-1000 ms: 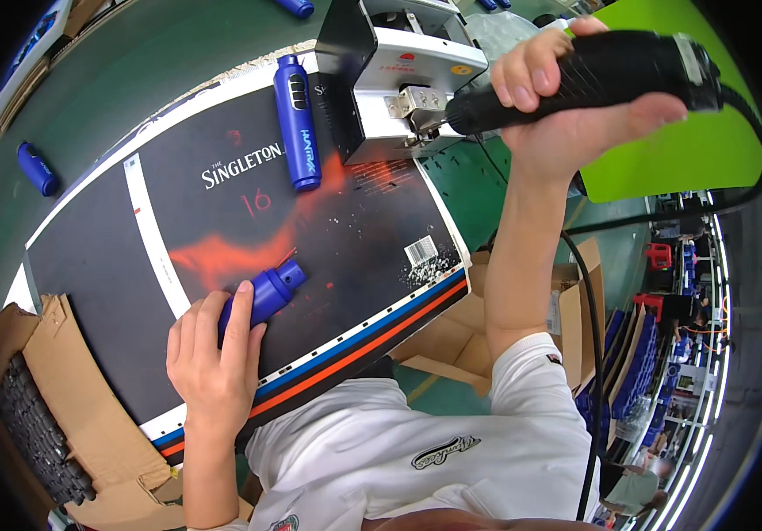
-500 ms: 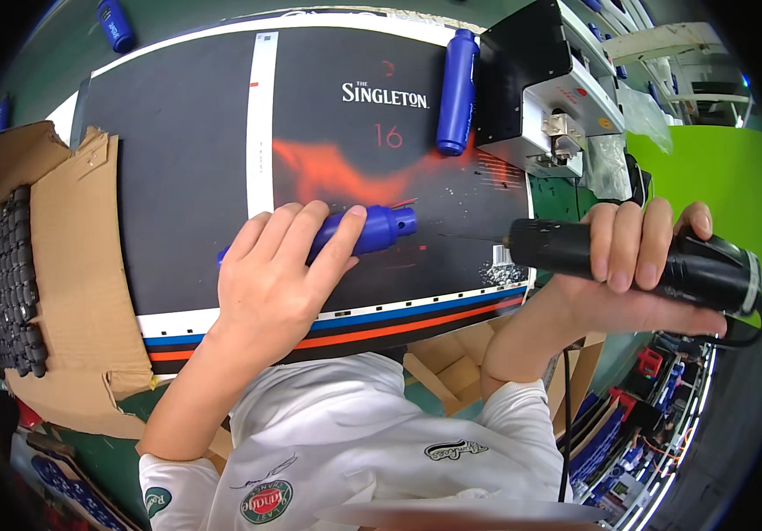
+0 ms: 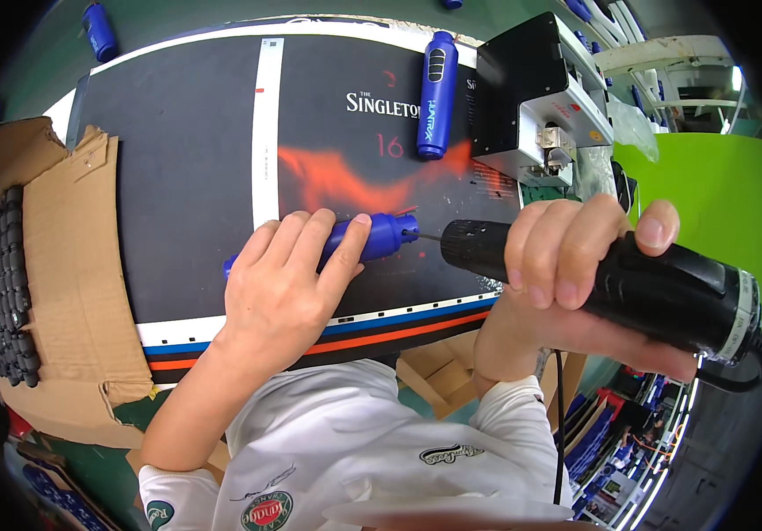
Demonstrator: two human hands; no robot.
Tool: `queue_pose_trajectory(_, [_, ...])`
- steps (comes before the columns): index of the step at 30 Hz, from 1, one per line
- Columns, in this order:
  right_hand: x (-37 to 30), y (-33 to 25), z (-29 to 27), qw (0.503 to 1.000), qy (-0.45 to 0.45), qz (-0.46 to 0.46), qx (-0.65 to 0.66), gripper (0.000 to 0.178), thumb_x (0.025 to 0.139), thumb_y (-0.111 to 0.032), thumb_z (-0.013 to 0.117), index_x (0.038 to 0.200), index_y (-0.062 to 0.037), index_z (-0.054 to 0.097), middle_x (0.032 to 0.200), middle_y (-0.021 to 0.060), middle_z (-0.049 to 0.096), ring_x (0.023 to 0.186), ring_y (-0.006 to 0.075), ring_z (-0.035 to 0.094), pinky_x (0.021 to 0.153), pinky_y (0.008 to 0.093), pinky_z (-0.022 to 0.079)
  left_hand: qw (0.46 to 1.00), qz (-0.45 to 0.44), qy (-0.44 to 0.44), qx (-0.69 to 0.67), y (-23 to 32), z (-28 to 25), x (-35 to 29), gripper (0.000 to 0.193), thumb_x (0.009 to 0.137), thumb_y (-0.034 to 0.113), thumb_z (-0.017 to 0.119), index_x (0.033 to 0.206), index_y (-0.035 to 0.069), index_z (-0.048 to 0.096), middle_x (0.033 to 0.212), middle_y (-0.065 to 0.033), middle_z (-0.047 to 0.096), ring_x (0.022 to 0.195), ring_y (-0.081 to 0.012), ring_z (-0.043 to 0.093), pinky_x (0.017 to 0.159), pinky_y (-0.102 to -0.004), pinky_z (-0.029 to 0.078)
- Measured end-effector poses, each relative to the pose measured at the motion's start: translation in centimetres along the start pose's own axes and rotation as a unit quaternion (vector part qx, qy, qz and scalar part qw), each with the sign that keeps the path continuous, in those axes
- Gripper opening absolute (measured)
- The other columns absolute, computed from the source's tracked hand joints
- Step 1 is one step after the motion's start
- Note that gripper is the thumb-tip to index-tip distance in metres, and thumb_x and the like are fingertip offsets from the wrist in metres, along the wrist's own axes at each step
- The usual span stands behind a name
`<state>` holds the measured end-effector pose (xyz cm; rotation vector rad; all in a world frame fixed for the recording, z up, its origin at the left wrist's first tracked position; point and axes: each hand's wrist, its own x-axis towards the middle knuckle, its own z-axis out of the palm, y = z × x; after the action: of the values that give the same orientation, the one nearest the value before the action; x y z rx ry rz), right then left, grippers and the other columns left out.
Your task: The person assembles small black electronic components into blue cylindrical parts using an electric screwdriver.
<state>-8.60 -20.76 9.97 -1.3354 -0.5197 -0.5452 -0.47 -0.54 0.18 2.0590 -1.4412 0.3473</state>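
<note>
My left hand (image 3: pixel 279 288) is wrapped over a blue plastic tube-shaped housing (image 3: pixel 387 236), which lies on its side on the dark printed mat (image 3: pixel 191 159). The housing's narrower, notched end points right, and a thin red wire shows just behind it. In my right hand (image 3: pixel 575 252) is a black corded electric screwdriver (image 3: pixel 668 296), held level with its nose to the left. Its thin bit reaches the housing's open end; whether the tip sits on a screw is too small to tell. Farther back lies a second blue housing (image 3: pixel 436 97), its grey buttons facing up.
A black and silver boxy machine (image 3: pixel 522 84) stands at the back right, beside a bright green surface (image 3: pixel 708 203). At left, a cardboard box (image 3: pixel 76 274) holds rows of black parts (image 3: pixel 5 292). Another blue housing (image 3: pixel 99 34) lies far left. The screwdriver's cord (image 3: pixel 560 425) hangs down.
My right hand has brought the screwdriver leftward, so its bit now reaches the held housing's end. The second blue housing has rolled, turning its buttons up. My left hand keeps its grip.
</note>
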Motion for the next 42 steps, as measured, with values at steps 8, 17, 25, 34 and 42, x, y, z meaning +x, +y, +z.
queue_pose_trajectory(8, [0.2, 0.0, 0.3, 0.999, -0.036, 0.010, -0.033, 0.086, 0.072, -0.079, 0.062, 0.121, -0.0126, 0.040, 0.076, 0.0023, 0.054, 0.056, 0.0140, 0.055, 0.049, 0.0261, 0.045, 1.000, 0.009, 0.006, -0.004, -0.1, 0.3, -0.1, 0.046, 0.073, 0.016, 0.074, 0.116, 0.004, 0.063, 0.101, -0.0144, 0.060, 0.086, -0.0267, 0.060, 0.072, -0.0372, 0.048])
queue_pose_trajectory(17, [-0.4, -0.3, -0.6, 0.999, -0.030, -0.002, -0.018, 0.085, 0.072, -0.077, 0.064, 0.120, -0.0113, 0.042, 0.076, 0.0019, 0.054, 0.056, 0.0138, 0.054, 0.049, 0.0262, 0.044, 1.000, 0.011, 0.007, 0.001, 0.1, 0.2, -0.1, 0.047, 0.073, 0.016, 0.074, 0.116, 0.004, 0.063, 0.101, -0.0138, 0.059, 0.086, -0.0264, 0.060, 0.072, -0.0373, 0.048])
queue_pose_trajectory(25, [-1.6, -2.0, -0.6, 0.992, 0.090, -0.073, 0.054, 0.078, 0.076, -0.070, 0.067, 0.118, -0.0086, 0.045, 0.074, 0.0005, 0.052, 0.056, 0.0120, 0.053, 0.049, 0.0255, 0.044, 1.000, 0.018, 0.014, 0.010, 0.3, 0.3, 0.0, 0.048, 0.072, 0.016, 0.075, 0.117, 0.005, 0.063, 0.099, -0.0127, 0.060, 0.086, -0.0255, 0.060, 0.070, -0.0354, 0.047])
queue_pose_trajectory(34, [-5.1, -1.0, 0.2, 0.934, 0.266, 0.046, 0.232, 0.046, 0.096, -0.033, 0.061, 0.126, -0.0025, 0.043, 0.079, 0.0031, 0.049, 0.060, 0.0104, 0.048, 0.052, 0.0246, 0.042, 0.998, -0.063, -0.007, 0.000, 0.4, -2.5, 0.4, 0.055, 0.068, 0.012, 0.078, 0.120, 0.007, 0.062, 0.103, -0.0090, 0.062, 0.093, -0.0269, 0.058, 0.081, -0.0388, 0.044])
queue_pose_trajectory(42, [-8.2, 3.4, 7.5, 0.867, 0.321, 0.345, 0.162, 0.036, 0.099, -0.019, 0.054, 0.129, -0.0048, 0.042, 0.119, 0.0212, 0.060, 0.103, 0.0305, 0.066, 0.082, 0.0391, 0.059, 0.666, -0.240, 0.139, -0.692, 0.1, -8.6, 0.2, 0.062, 0.083, 0.001, 0.073, 0.134, 0.002, 0.037, 0.122, -0.0089, 0.056, 0.110, -0.0170, 0.060, 0.097, -0.0336, 0.049])
